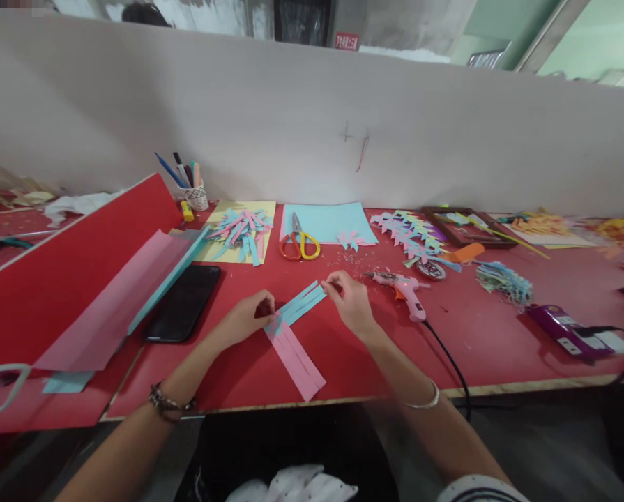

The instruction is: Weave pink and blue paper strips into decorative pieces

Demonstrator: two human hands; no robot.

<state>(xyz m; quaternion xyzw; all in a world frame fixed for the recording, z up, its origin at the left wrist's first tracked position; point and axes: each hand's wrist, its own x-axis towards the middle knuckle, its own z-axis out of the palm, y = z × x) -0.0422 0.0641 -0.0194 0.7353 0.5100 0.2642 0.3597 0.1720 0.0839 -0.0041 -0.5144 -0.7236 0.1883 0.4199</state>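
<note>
Pink paper strips [294, 359] and blue paper strips [302, 301] meet at one corner in a V shape on the red table. My left hand [247, 318] is closed, its thumb and fingers pinching the paper at that corner. At the far end of the blue strips, my right hand [349, 300] is closed too, fingertips pinched on a strip end. To the right of that hand lies a pink glue gun [406, 289] with a small red light. Beyond the hands rest scissors [298, 240] with one red and one yellow handle.
A black phone [183, 305] lies left, beside a leaning red panel [81, 279] with pink and blue sheets. Cut strips [243, 230] and a folded paper chain [408, 236] lie farther back. A purple power strip [567, 331] is at right. A white partition [270, 125] stands behind.
</note>
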